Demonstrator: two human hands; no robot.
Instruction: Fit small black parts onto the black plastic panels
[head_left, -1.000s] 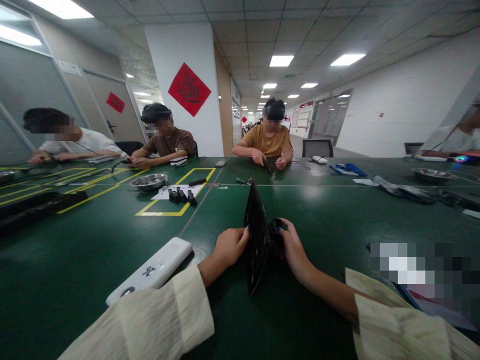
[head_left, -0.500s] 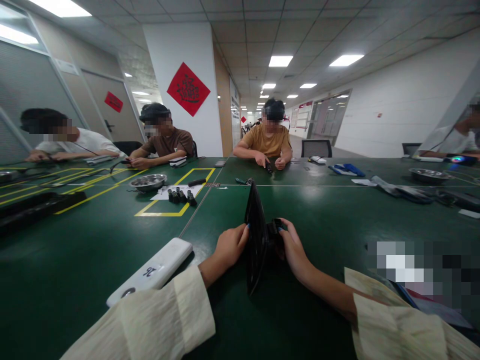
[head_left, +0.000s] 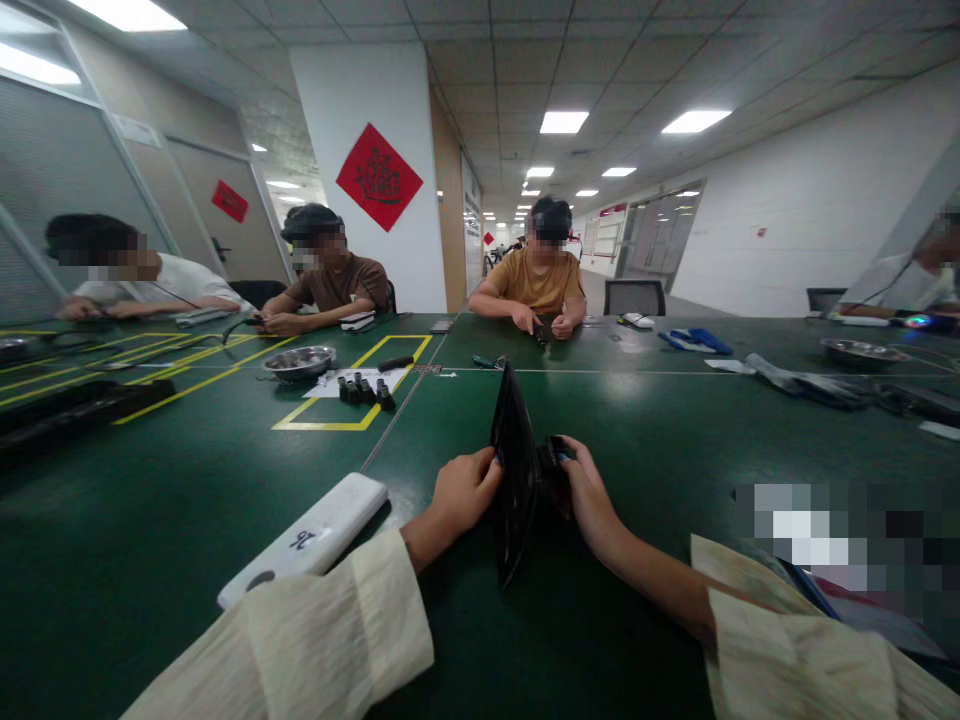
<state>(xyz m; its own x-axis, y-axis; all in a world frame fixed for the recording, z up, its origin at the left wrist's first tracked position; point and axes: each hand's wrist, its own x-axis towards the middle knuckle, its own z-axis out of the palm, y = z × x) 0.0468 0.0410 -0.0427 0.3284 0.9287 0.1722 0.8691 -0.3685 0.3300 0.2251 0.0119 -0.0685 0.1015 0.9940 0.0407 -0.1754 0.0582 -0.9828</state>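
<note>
Apparently, the black panel (head_left: 515, 490) stands upright over the table (head_left: 630, 630); left hand (head_left: 461, 492) holds its left face, thumb pressed on; right hand (head_left: 592, 495) pinches the block (head_left: 553, 482) behind. Probably light, stiff, slippery-faced; best held by rim and block.

Blk flat panel (head_left: 514, 500), glossy w/ faint glints, is held near-vert., seen almost edge-on, broad face turned L, top tapering to a pt. Smaller blk part (head_left: 553, 482) sits against its R side, approx. mid-ht., details too dark to ID. Both are ctr. of view, above green tabletop (head_left: 675, 430); contact w/ it unclear.
</note>
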